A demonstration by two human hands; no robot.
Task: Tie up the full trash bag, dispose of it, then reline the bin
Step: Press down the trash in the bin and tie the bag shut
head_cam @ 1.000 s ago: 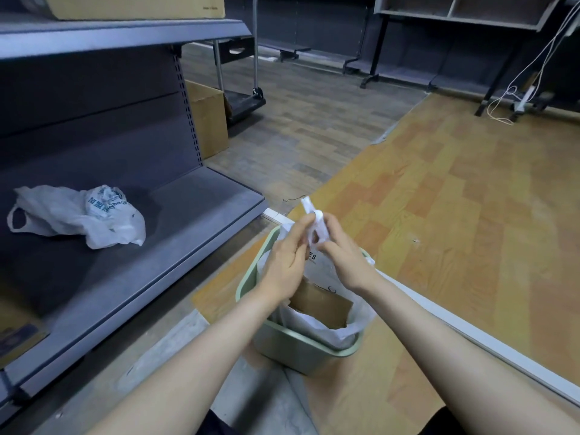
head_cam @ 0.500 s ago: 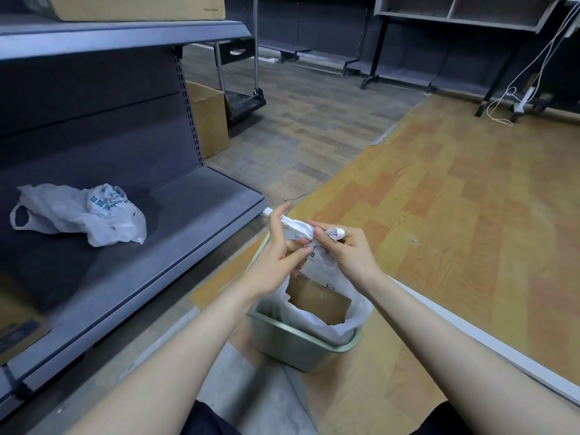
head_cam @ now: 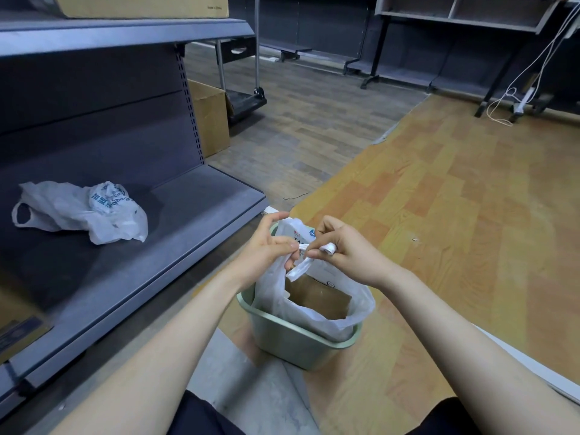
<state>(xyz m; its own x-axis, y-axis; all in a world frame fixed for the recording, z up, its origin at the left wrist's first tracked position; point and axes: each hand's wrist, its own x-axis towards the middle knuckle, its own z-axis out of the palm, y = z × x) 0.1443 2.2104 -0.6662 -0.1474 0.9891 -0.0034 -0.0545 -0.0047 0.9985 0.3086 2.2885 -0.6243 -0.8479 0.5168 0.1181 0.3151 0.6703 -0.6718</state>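
Note:
A pale green bin (head_cam: pixel 292 340) stands on the floor in front of me, lined with a white plastic trash bag (head_cam: pixel 345 312) that holds brown cardboard (head_cam: pixel 320 301). Above the bin, my left hand (head_cam: pixel 266 249) pinches one twisted bag handle and my right hand (head_cam: pixel 345 249) pinches the other. The two handles cross between my fingertips. A second crumpled white plastic bag (head_cam: pixel 94 211) lies on the low grey shelf (head_cam: pixel 175 246) to the left.
The grey shelving unit runs along my left, with a cardboard box (head_cam: pixel 210 120) at its far end and a cart (head_cam: pixel 244 98) behind it. Open wooden floor (head_cam: pixel 439 215) spreads to the right. A white strip (head_cam: pixel 533 365) runs along the floor beside the bin.
The handles were held upright between both hands; they have since been pulled down and crossed, and my hands have drawn slightly apart, each pinching one handle end.

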